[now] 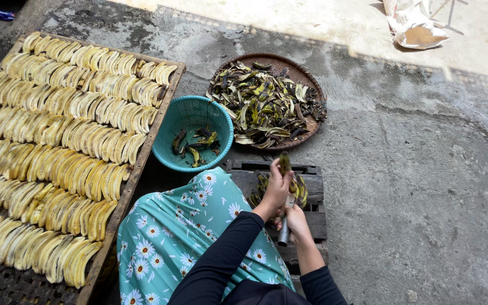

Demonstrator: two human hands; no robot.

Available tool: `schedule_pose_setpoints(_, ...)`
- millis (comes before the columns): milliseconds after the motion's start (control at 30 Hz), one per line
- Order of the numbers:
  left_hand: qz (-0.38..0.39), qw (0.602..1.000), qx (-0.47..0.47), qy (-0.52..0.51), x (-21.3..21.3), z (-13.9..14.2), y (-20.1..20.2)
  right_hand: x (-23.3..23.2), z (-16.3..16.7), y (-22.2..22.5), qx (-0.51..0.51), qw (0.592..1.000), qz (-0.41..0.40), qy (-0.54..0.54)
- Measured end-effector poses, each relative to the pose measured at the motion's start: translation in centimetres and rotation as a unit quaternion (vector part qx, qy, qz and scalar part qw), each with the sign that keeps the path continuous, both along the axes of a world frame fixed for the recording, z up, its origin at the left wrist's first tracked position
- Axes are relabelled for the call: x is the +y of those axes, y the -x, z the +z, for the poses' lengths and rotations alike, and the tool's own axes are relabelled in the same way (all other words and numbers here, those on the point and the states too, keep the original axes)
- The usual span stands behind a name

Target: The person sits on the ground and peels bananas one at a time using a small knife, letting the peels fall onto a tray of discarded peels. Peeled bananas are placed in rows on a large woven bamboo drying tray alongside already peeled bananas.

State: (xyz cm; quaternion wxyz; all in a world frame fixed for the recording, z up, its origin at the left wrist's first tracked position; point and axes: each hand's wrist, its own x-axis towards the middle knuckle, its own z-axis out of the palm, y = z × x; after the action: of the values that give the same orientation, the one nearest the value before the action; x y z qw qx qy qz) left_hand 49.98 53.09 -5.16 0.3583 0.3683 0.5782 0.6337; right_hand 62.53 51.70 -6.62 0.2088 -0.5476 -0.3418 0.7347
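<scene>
Banana, dark-skinned and partly peeled, was clasped upright in the closed fingers of the left hand. Just below those fingers, the right hand was wrapped tight around a knife handle. Beyond the fingertips stood a teal basket with a few peels, then a round tray heaped with peels. Left of both hands lay a wooden rack of peeled bananas.

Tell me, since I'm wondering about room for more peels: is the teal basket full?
Nearly empty: the teal basket holds only a few peels at its bottom.
</scene>
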Motion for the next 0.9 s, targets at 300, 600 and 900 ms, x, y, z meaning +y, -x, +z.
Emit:
schedule_pose_setpoints(300, 0.218, 0.957, 0.167, -0.093, -4.6, 10.8, 7.8, 0.1, 10.2, 1.1, 0.105, 0.955, 0.054, -0.273)
schedule_pose_setpoints(600, 0.272, 0.861, 0.414, -0.118, -9.0, 17.5, 8.6, -1.3, 21.6, 7.4, -0.100, 0.690, 0.162, -0.698)
schedule_pose_setpoints(900, 0.268, 0.853, 0.419, -0.161, -10.7, 16.9, 8.7, -3.4, 22.5, 9.2, -0.123, 0.731, 0.151, -0.654)
